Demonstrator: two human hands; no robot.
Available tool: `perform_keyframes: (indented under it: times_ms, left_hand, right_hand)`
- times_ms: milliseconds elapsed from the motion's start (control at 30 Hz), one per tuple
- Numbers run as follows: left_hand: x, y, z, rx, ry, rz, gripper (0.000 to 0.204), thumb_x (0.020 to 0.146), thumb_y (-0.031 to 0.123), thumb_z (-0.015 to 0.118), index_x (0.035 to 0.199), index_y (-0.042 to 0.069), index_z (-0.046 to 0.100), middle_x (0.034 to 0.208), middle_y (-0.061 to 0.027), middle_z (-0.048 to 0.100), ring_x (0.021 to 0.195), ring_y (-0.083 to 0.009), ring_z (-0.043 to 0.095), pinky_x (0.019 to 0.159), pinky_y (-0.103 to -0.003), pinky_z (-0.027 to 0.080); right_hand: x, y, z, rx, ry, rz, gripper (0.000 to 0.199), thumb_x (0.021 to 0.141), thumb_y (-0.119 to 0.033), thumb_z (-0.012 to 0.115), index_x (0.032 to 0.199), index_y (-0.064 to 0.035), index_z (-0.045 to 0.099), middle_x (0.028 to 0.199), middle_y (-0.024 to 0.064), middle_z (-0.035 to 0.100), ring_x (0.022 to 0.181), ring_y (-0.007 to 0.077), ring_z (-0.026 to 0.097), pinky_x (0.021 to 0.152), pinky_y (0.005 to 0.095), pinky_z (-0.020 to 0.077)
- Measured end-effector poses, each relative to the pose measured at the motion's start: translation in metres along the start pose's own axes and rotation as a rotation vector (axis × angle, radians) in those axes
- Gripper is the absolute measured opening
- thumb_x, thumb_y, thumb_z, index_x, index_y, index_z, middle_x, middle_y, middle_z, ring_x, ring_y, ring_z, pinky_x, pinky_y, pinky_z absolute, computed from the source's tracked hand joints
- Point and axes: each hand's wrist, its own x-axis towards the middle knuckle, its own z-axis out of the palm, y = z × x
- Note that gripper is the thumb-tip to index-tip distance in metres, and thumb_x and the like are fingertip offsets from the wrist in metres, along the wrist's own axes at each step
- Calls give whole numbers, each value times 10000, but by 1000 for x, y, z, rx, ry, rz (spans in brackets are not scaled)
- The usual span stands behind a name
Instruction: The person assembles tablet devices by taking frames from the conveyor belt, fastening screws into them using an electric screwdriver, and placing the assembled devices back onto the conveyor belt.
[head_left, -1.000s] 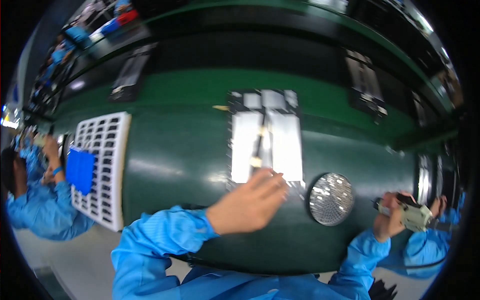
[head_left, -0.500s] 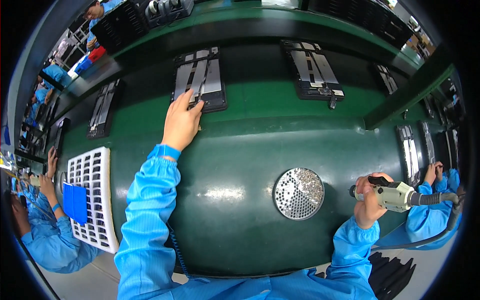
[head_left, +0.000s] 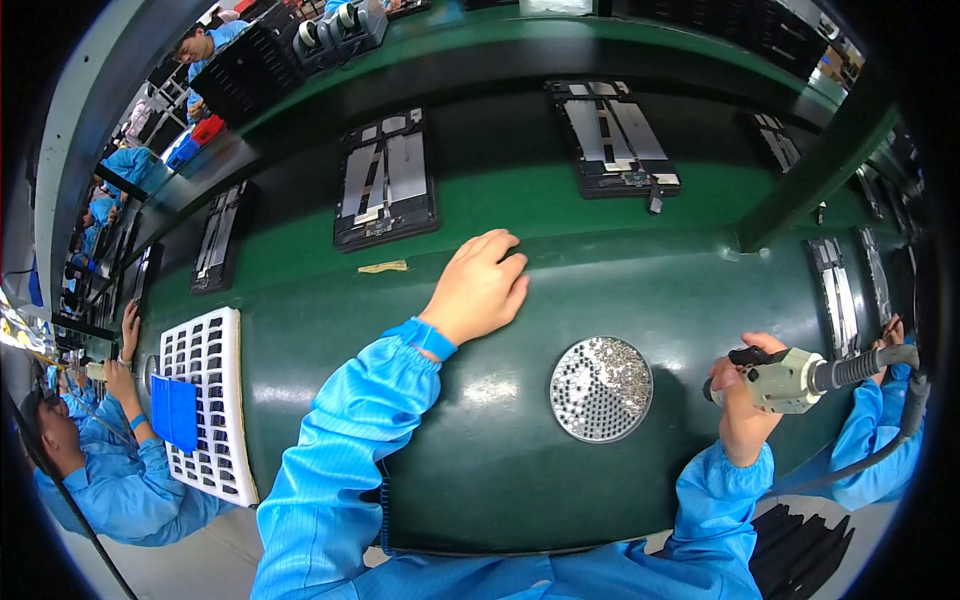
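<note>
My left hand (head_left: 478, 287) rests over the green bench near its raised far edge. Its fingers are loosely bent with the thumb apart, and nothing shows in them. Beyond it lies an opened tablet-like device (head_left: 386, 180) with silver battery panels, apart from my fingertips. A second such device (head_left: 612, 140) lies farther right, a small dark part hanging off its near corner. In my right hand (head_left: 745, 405), at the right, is a pale electric screwdriver (head_left: 790, 380) with a black lever, its front end hidden by my fingers. Between the hands sits a round dish (head_left: 600, 390) of small screws.
A white foam tray (head_left: 230, 400) of small dark parts stands at the left, a blue piece (head_left: 175, 415) on it. A green post (head_left: 815, 180) rises at the right. The screwdriver's thick cable (head_left: 905, 420) hangs beside it. Co-workers in blue sit on both sides.
My left hand has left the left device and moved right and nearer across the bench. The right hand still grips the screwdriver, nearly in place. The view has shifted slightly.
</note>
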Motion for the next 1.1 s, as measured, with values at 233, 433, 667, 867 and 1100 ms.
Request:
perform_keyframes:
  times_ms: [233,433,667,867,1100]
  left_hand:
    - [59,20,40,-75,13,-22,314,779,148,655,1056,2,625,1180,-188,542,1110,-347,530,949,-402,447]
    - [118,7,71,34,49,-113,558,752,239,726,1230,25,533,1332,-240,434,1270,-393,397,1042,-424,374]
    - [173,0,101,66,25,34,660,739,436,730,1227,55,501,1336,-209,429,1264,-406,393,975,-467,436]
    - [148,1,86,503,-4,195,506,845,283,608,1298,109,463,1247,-162,509,1159,-370,503,757,-405,564]
    - [151,3,91,461,72,102,427,817,47,518,1242,60,472,1235,-179,516,1136,-400,514,736,-395,566]
  right_hand:
    - [6,-8,-14,-82,23,5,468,760,60,591,1206,-16,472,770,50,580,701,120,559,681,244,457]
    - [13,-8,-22,-25,-12,18,499,743,66,603,1217,-29,480,831,30,572,763,106,548,724,238,447]
    - [9,-13,-36,-114,82,44,476,716,38,662,1168,-29,524,923,40,553,768,119,547,740,270,489]
    - [19,-18,-32,-325,-146,-88,442,721,0,728,1133,-34,572,830,3,592,769,71,564,702,232,454]
    - [18,-10,-26,-120,-28,-90,370,732,-27,720,1077,-38,586,856,4,599,786,78,540,707,254,446]
